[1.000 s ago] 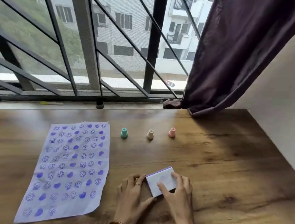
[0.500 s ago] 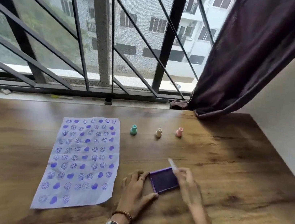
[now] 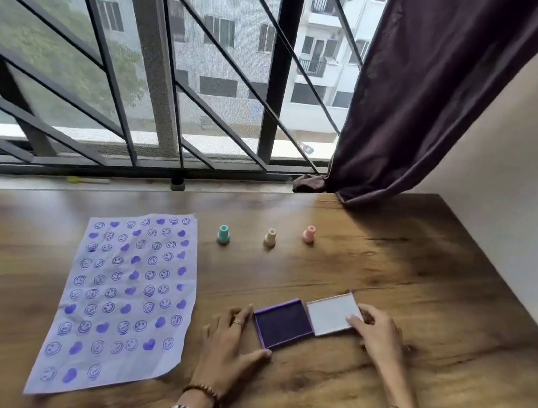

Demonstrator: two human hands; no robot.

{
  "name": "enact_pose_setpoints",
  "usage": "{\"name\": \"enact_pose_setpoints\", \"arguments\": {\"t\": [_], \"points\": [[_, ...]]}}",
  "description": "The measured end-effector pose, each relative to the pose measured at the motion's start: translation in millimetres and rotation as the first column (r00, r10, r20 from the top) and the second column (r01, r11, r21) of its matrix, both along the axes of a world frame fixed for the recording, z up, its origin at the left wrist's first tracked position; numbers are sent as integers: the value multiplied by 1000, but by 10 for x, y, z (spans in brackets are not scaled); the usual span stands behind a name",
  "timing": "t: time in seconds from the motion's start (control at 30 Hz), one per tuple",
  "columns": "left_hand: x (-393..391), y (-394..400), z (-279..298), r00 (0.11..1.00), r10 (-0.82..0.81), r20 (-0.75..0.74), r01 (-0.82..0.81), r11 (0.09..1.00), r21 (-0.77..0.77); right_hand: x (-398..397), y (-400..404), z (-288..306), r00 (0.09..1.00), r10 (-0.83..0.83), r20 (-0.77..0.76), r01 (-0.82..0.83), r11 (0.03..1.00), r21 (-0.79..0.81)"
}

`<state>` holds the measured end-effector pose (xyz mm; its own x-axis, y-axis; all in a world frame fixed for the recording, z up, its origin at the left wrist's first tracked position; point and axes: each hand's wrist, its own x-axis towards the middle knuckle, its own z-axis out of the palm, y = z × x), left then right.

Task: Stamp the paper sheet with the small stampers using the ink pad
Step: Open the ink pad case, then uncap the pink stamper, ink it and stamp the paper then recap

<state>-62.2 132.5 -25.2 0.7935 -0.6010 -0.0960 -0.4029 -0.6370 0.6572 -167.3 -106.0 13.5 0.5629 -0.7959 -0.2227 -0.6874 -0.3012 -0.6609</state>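
Note:
The purple ink pad (image 3: 282, 323) lies open on the wooden table, its white lid (image 3: 331, 313) folded flat to its right. My left hand (image 3: 229, 343) rests flat against the pad's left and near edges, steadying it. My right hand (image 3: 379, 333) has fingertips on the lid's right edge. The paper sheet (image 3: 127, 294), covered with purple smiley and heart prints, lies left of the pad. Three small stampers stand in a row behind: teal (image 3: 223, 234), cream (image 3: 270, 237) and pink (image 3: 309, 234). Neither hand touches them.
A barred window with a sill (image 3: 125, 183) runs along the table's far edge. A dark curtain (image 3: 430, 105) hangs at the back right, its hem on the table. A pale wall (image 3: 517, 221) borders the table's right side.
The ink pad was closed a second ago; my right hand swung the lid over and laid it flat to the right, baring the purple pad. My left hand stayed on the pad.

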Motion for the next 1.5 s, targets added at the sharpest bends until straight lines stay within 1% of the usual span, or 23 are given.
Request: {"name": "enact_pose_setpoints", "arguments": {"t": [0.07, 0.13, 0.2, 0.27, 0.37, 0.47, 0.53, 0.57, 0.6, 0.63, 0.67, 0.73, 0.8, 1.07, 1.13, 1.17, 1.23, 1.27, 1.3, 1.37, 1.4, 1.47, 1.5], "points": [[25, -45, 70, 1000, 28, -10, -29, 999, -15, 47, -35, 67, 991, 44, -127, -56, 993, -99], [86, -149, 177, 997, 79, -23, -81, 992, -100, 190, -84, 141, 986, 61, -153, -89, 979, -185], [172, -319, 288, 996, 88, -22, -91, 978, -186, 443, -149, 217, 989, 124, -78, -140, 958, -250], [291, -546, 382, 995, 87, -56, -97, 969, -227, 793, -246, 280, 978, 206, 30, -193, 949, -248], [503, -925, 435, 959, 138, -249, -208, 936, -284, 1298, -341, 325, 950, 306, 70, -283, 932, -228], [680, -1185, 426, 844, 170, -509, -387, 849, -359, 1562, -373, 240, 914, 404, -15, -398, 893, -209], [733, -1261, 413, 783, 149, -604, -450, 806, -384, 1597, -371, 184, 897, 439, -47, -439, 875, -203], [733, -1274, 422, 758, 131, -639, -465, 796, -388, 1582, -363, 174, 902, 432, -31, -429, 882, -195], [721, -1277, 437, 732, 111, -672, -480, 784, -394, 1548, -344, 170, 910, 415, 16, -407, 899, -165], [704, -1268, 454, 705, 89, -703, -499, 766, -405, 1491, -306, 180, 917, 384, 107, -376, 922, -89], [686, -1246, 474, 677, 65, -733, -522, 745, -416, 1407, -244, 204, 916, 329, 228, -347, 937, 45], [660, -1178, 516, 613, 5, -790, -556, 713, -427, 1198, -95, 263, 876, 188, 443, -351, 880, 320], [613, -1079, 542, 578, -61, -814, -549, 708, -444, 1001, 39, 296, 834, 118, 539, -382, 828, 410], [492, -735, 606, 582, -110, -806, -538, 691, -483, 756, 412, 325, 793, 57, 606, -426, 763, 485], [513, -708, 617, 593, -113, -798, -526, 696, -489, 744, 464, 307, 789, -22, 614, -404, 734, 546], [525, -683, 621, 601, -114, -791, -521, 696, -495, 736, 497, 290, 783, -94, 614, -387, 699, 601], [553, -621, 621, 634, -80, -769, -514, 699, -497, 712, 563, 259, 768, -255, 588, -357, 591, 723], [572, -590, 606, 685, -33, -727, -488, 721, -492, 690, 583, 243, 765, -312, 563, -348, 536, 769], [591, -561, 584, 765, 40, -643, -436, 768, -470, 664, 600, 228, 766, -349, 540, -341, 491, 801], [622, -503, 519, 912, 161, -378, -304, 884, -356, 594, 640, 203, 774, -385, 502, -331, 430, 840], [628, -481, 480, 948, 180, -264, -255, 924, -284, 554, 669, 195, 780, -389, 490, -324, 420, 848], [596, -451, 417, 970, 183, -157, -208, 965, -161, 485, 733, 169, 795, -365, 485, -299, 460, 836], [568, -437, 399, 974, 181, -137, -199, 972, -129, 455, 766, 158, 803, -337, 492, -282, 512, 812]]}}
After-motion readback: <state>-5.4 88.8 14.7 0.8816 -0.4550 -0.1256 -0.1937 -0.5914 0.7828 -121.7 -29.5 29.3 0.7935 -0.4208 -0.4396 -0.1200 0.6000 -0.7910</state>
